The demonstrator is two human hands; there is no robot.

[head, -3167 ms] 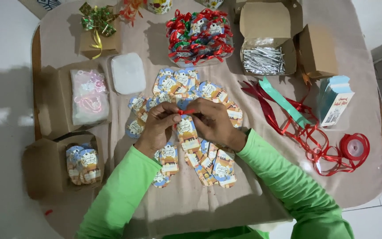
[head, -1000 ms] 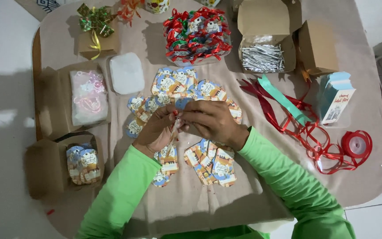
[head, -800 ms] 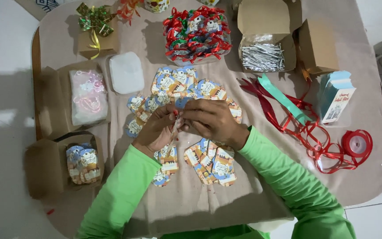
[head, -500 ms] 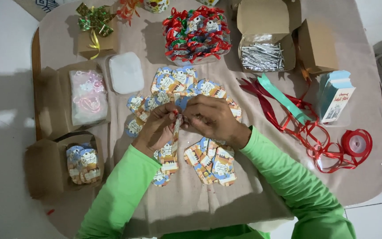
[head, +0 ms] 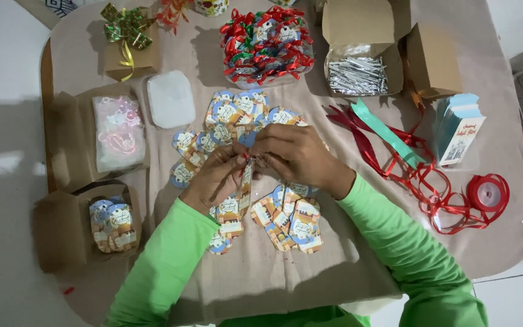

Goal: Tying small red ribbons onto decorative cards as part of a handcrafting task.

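Two hands, left [head: 216, 178] and right [head: 295, 154], are sharing one paper tag [head: 246, 181]. Loose tags [head: 292, 221] are lying around them, too overlapped to count. Four brown boxes are showing: one bowed [head: 131, 57], one holding silver ties [head: 358, 75], one shut [head: 434, 60], one holding tags [head: 77, 227]. One red ribbon spool [head: 487, 194] is sitting right.
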